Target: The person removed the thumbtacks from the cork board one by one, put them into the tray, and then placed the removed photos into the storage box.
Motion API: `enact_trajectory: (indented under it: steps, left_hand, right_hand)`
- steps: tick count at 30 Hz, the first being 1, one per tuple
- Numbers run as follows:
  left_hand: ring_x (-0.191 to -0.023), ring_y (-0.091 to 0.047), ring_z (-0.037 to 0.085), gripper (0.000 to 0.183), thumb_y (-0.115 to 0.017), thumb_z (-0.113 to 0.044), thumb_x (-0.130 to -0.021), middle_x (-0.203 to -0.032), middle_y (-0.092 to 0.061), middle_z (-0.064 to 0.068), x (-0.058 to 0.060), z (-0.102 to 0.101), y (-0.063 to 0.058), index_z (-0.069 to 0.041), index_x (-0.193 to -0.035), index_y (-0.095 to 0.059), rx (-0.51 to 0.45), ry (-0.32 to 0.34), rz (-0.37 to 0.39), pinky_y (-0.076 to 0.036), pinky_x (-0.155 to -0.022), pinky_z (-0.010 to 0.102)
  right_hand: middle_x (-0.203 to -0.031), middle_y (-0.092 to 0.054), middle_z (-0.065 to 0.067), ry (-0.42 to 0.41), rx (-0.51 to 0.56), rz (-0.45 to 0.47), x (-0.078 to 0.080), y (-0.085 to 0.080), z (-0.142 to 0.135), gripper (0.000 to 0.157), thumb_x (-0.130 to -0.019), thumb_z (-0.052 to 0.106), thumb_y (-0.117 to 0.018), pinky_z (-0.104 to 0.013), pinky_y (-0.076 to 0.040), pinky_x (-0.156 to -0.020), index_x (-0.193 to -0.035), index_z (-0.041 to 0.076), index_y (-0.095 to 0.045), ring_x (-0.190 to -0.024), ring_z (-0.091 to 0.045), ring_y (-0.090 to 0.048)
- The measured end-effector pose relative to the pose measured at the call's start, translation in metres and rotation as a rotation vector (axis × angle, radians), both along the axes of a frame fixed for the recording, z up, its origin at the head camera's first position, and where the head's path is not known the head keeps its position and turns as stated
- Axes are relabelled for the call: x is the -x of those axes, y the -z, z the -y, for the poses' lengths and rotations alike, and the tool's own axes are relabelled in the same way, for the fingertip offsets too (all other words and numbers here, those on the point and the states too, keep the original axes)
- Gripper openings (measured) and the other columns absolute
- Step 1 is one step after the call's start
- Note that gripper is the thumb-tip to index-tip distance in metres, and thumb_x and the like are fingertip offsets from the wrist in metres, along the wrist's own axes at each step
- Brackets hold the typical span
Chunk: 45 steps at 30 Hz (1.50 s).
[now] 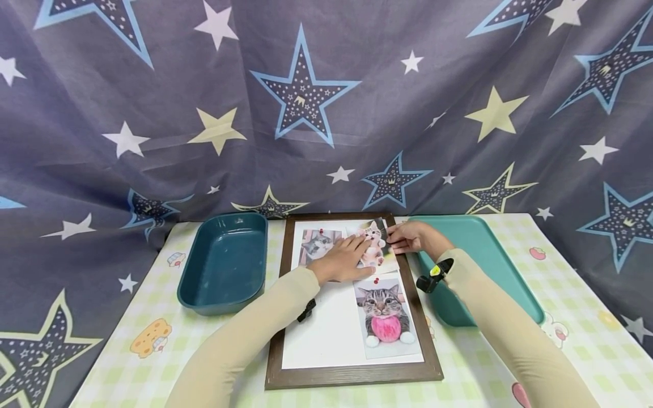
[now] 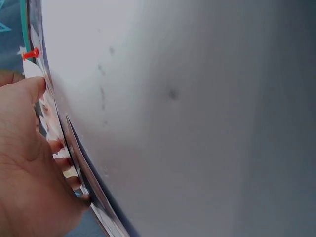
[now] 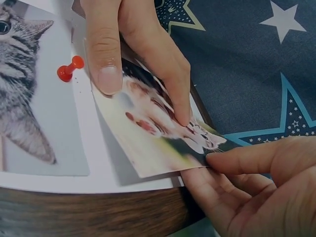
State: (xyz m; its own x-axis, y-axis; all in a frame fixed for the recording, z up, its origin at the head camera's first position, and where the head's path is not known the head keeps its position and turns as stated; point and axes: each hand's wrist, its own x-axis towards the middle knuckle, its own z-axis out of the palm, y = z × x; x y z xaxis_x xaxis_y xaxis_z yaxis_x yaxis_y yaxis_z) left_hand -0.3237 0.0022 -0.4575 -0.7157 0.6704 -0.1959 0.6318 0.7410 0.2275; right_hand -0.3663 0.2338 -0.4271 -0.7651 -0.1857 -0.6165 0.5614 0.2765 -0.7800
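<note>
A framed white board lies on the table. On its upper right part is a photo of a pale kitten, set slightly askew. My left hand rests across this photo with outstretched fingers, and the thumb presses near its lower edge. At the photo's right edge, my right hand pinches it between thumb and fingers. One corner of the photo rises off the board in the right wrist view. Below it is a photo of a tabby cat, with a red pushpin at its top edge.
A photo of a grey cat with a red pin is at the board's upper left, partly behind my left hand. A dark teal deep tray stands left of the board, and a green flat tray lies on the right. Star-patterned cloth hangs behind.
</note>
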Motion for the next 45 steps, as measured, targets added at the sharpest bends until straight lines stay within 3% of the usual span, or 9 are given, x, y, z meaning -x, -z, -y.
enact_trajectory:
  steps: [12,17,21,25,32,37,45]
  left_hand:
    - [-0.159,-0.01,0.035,0.077,-0.044,-0.052,-0.105,-0.172,-0.008,0.014,-0.002,0.004,-0.007,-0.015,-0.165,-0.015,-0.151,-0.012,0.042,-0.011,-0.129,0.055]
    - [-0.158,-0.014,0.038,0.074,-0.05,-0.045,-0.105,-0.171,-0.011,0.017,-0.004,0.007,-0.021,-0.012,-0.164,-0.02,-0.202,-0.023,0.032,-0.017,-0.128,0.055]
    - [-0.158,-0.015,0.037,0.072,-0.053,-0.041,-0.104,-0.171,-0.011,0.015,-0.007,0.016,-0.037,-0.013,-0.164,-0.022,-0.253,-0.066,0.07,-0.022,-0.126,0.056]
    - [-0.157,-0.019,0.035,0.069,-0.054,-0.038,-0.105,-0.171,-0.015,0.014,-0.01,0.031,-0.051,-0.013,-0.163,-0.026,-0.303,-0.104,0.095,-0.026,-0.125,0.055]
    - [-0.146,-0.043,0.032,0.06,-0.055,-0.036,-0.105,-0.165,-0.031,0.013,-0.015,0.065,-0.072,-0.014,-0.158,-0.037,-0.377,-0.172,0.083,-0.041,-0.117,0.052]
    - [-0.148,-0.04,0.035,0.057,-0.055,-0.032,-0.106,-0.162,-0.036,0.015,-0.012,0.096,-0.082,-0.011,-0.156,-0.04,-0.421,-0.233,0.07,-0.04,-0.116,0.055]
    - [-0.143,-0.044,0.037,0.056,-0.054,-0.035,-0.105,-0.161,-0.039,0.016,-0.009,0.139,-0.09,-0.011,-0.154,-0.043,-0.364,-0.376,0.007,-0.042,-0.113,0.058]
  right_hand:
    - [-0.077,-0.063,0.003,0.001,0.004,0.007,0.0,0.0,-0.001,0.062,-0.101,-0.005,-0.052,-0.023,-0.059,-0.07,-0.159,0.001,-0.029,-0.064,-0.008,-0.065]
    - [-0.078,-0.064,0.004,0.004,0.023,0.01,0.001,0.001,-0.003,0.062,-0.102,-0.005,-0.051,-0.023,-0.059,-0.071,-0.159,0.001,-0.029,-0.066,-0.009,-0.065]
    - [-0.079,-0.064,0.005,-0.005,0.034,0.018,0.002,0.002,-0.004,0.063,-0.102,-0.004,-0.05,-0.023,-0.06,-0.072,-0.16,0.002,-0.026,-0.067,-0.009,-0.066]
    - [-0.08,-0.064,0.004,-0.008,0.048,0.022,0.001,0.002,-0.004,0.065,-0.102,-0.004,-0.05,-0.022,-0.06,-0.072,-0.161,0.002,-0.023,-0.068,-0.009,-0.067]
    - [-0.084,-0.062,0.001,0.006,0.106,0.026,0.0,0.0,-0.006,0.067,-0.102,-0.006,-0.048,-0.022,-0.06,-0.072,-0.162,0.002,-0.019,-0.07,-0.011,-0.068]
    - [-0.085,-0.061,0.002,0.015,0.137,0.025,0.0,-0.001,-0.006,0.066,-0.103,-0.005,-0.048,-0.022,-0.06,-0.074,-0.162,0.003,-0.019,-0.071,-0.011,-0.067]
    - [-0.086,-0.062,0.005,0.017,0.177,0.024,0.001,-0.005,-0.009,0.062,-0.105,-0.002,-0.045,-0.021,-0.06,-0.074,-0.162,0.003,-0.02,-0.073,-0.008,-0.065]
